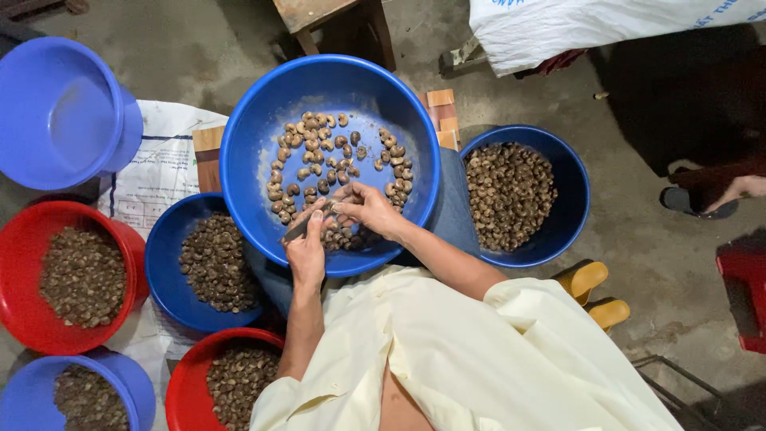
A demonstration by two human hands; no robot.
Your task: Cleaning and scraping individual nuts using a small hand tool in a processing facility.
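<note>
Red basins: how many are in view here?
2. One red basin sits at the left edge, full of nuts; the other red basin is at the bottom, beside the left arm, partly cut off. More may lie outside the frame.

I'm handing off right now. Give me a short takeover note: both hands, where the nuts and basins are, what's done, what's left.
Left hand: closed on a small blade-like tool, over the big blue basin on the lap.
Right hand: pinching one nut at the tool's tip; the nut itself is too small to make out.
Pale curved nuts are scattered in the big basin.
Done, it seems: dark pieces fill the blue basin on the right, and the red basin and other basins on the left.
Left: the nuts in the big basin. The upper-left blue basin holds nothing.
</note>
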